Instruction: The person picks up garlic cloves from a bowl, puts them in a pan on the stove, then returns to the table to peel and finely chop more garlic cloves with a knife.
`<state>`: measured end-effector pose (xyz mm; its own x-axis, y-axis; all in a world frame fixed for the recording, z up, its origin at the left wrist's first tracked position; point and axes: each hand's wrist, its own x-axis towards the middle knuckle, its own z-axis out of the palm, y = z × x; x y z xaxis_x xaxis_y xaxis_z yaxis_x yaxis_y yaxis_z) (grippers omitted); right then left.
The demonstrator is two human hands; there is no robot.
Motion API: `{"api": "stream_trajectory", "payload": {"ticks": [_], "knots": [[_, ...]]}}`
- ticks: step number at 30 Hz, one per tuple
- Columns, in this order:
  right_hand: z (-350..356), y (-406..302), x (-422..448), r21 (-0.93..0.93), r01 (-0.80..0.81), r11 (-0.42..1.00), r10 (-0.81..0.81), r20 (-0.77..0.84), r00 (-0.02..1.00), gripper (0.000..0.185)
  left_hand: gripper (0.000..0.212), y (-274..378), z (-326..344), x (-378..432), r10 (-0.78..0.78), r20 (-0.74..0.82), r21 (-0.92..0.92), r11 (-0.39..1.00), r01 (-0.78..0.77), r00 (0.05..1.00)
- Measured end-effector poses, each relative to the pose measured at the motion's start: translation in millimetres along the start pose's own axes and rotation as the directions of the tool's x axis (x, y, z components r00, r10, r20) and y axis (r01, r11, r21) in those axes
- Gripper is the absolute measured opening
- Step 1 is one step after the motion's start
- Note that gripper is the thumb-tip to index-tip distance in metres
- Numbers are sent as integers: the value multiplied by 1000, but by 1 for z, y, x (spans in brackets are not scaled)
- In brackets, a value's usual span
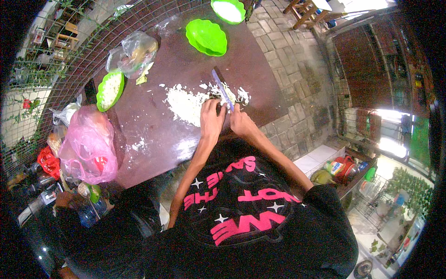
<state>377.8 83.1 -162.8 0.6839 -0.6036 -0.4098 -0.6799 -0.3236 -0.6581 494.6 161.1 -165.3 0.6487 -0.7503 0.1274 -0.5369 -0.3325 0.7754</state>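
Observation:
My right hand (240,120) is closed around the handle end of a knife with a purple blade (220,83). The blade points away from me, over finely chopped pale vegetable (186,104) on the brown tabletop (160,146). At the pile's near right side is my left hand (210,117), its fingers bent down onto the pieces just left of the blade. Whatever lies under those fingertips is hidden. A few shreds (244,96) are scattered to the right of the knife.
Beyond the pile sits a green scalloped bowl (205,36), with another green bowl (228,12) of white contents behind. Leftward are a green bowl of chopped pieces (110,91), a clear plastic bag (134,54) and a pink bag (89,146). A person in dark clothing (115,240) is close on my left.

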Motion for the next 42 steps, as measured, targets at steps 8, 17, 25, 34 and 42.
{"api": "stream_trajectory", "payload": {"ticks": [8, 17, 25, 34, 42], "knots": [[10, 9, -8, 17, 63, 998, -62, -57, 996, 39, 16, 4, 3, 2, -63, 10, -61, 996, 63, 998], [23, 33, -6, -510, 387, 769, -516, -137, 846, 32, 13, 4, 7, 1, -81, 28, -103, 991, 84, 996], [1, 8, 8, -73, -88, 993, 92, 55, 994, 38, 14, 2, 7, 2, -59, 11, -87, 994, 60, 998], [-3, -5, -1, -126, -142, 982, 141, -20, 990, 32, 15, -1, 9, 0, -59, 3, -77, 995, 59, 998], [-37, 0, -6, 59, 79, 995, -83, 59, 995, 31, 21, -17, 2, 1, 249, -10, 51, 967, -248, 968]]}}
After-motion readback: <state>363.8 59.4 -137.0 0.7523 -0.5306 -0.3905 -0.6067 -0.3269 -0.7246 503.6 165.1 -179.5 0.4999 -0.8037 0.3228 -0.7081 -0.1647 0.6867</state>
